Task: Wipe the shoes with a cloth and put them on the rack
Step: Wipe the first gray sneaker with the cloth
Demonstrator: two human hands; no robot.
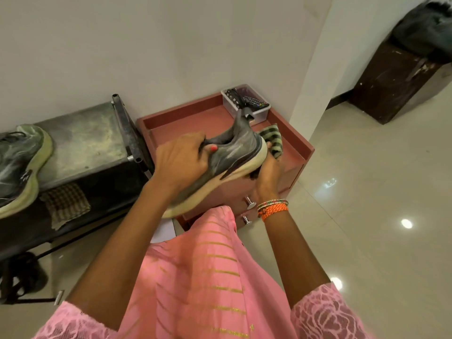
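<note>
The left hand (182,159) is seen with its back turned upward, fingers curled over the collar of a grey shoe (227,155) and the thumb tucked inside the opening, so that the shoe is gripped between thumb and fingers. The right hand (267,173) is held under the heel end, its fingers wrapped around a green striped cloth (272,140) that is pressed against the sole. Both forearms are extended forward, bare, with bangles worn at the right wrist.
</note>
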